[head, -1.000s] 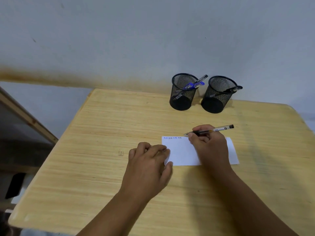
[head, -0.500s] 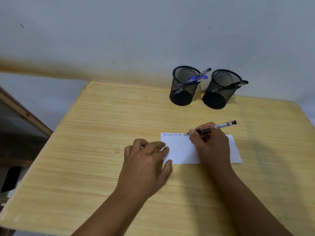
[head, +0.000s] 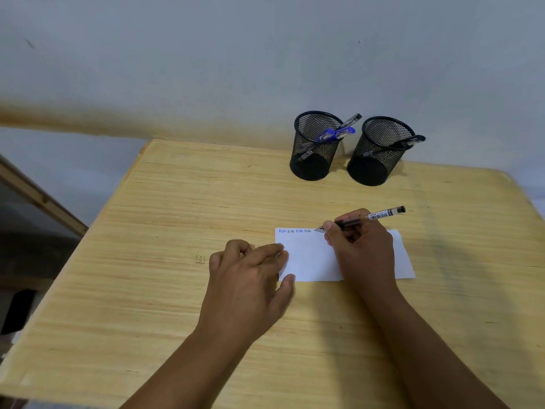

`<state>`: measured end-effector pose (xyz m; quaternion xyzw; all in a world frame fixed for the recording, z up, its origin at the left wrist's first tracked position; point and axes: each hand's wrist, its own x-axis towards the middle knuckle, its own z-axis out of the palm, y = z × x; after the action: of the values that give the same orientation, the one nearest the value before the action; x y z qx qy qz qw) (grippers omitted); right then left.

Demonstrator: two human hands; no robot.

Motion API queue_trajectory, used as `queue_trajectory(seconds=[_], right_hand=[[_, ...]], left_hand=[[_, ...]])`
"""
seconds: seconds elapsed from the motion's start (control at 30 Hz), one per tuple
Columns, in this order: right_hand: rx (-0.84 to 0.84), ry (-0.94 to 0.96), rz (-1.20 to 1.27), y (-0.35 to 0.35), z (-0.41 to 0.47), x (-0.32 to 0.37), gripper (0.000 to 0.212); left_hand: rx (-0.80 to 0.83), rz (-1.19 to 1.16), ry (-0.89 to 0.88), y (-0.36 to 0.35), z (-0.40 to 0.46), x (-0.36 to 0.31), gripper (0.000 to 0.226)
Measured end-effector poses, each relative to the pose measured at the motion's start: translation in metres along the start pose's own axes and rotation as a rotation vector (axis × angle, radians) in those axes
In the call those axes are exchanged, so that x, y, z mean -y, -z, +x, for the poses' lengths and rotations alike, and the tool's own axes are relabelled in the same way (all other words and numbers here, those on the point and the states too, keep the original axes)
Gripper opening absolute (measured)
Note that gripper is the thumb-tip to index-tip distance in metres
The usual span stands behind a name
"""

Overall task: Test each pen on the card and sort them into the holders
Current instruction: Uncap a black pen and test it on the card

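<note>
A plain study or home-office corner — a pale wooden tabletop [head: 177, 202] pushed against a bare grey wall [head: 265, 54] with a brownish stain band, two black mesh holders [head: 315, 146] of pens, and a white card [head: 309, 258] for writing.

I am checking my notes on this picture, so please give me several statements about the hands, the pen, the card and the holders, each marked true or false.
1. The right hand holds a clear-barrelled black pen with its tip at the top edge of the white paper card. True.
2. The left hand also holds a pen. False: it holds nothing and rests at the card's left edge.
3. Both black wire-mesh holders are empty. False: the left holder contains blue pens, and the right holder contains a dark pen.
4. Small scribbles run along the card's top edge. True.
5. The holders stand at the near edge of the light wooden table. False: they stand at the far edge, by the wall.
</note>
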<state>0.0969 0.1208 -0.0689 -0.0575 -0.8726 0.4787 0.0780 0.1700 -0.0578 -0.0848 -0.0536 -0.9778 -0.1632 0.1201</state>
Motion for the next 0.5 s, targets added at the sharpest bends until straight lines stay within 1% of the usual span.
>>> queue_trajectory(seconds=[0.2, 0.3, 0.4, 0.5], right_hand=[[-0.001, 0.007, -0.011, -0.001, 0.001, -0.001, 0.018], [-0.005, 0.012, -0.026, -0.002, 0.001, 0.000, 0.020], [-0.005, 0.013, -0.016, -0.002, 0.001, 0.000, 0.022], [-0.008, 0.017, -0.024, -0.003, 0.001, -0.003, 0.015]], left_hand=[[-0.004, -0.037, -0.024, -0.004, 0.000, 0.003, 0.032], [0.031, -0.089, -0.061, -0.008, 0.000, 0.006, 0.036], [0.057, -0.138, -0.059, -0.011, 0.001, 0.007, 0.040], [0.042, -0.166, -0.062, -0.013, 0.001, 0.007, 0.041]])
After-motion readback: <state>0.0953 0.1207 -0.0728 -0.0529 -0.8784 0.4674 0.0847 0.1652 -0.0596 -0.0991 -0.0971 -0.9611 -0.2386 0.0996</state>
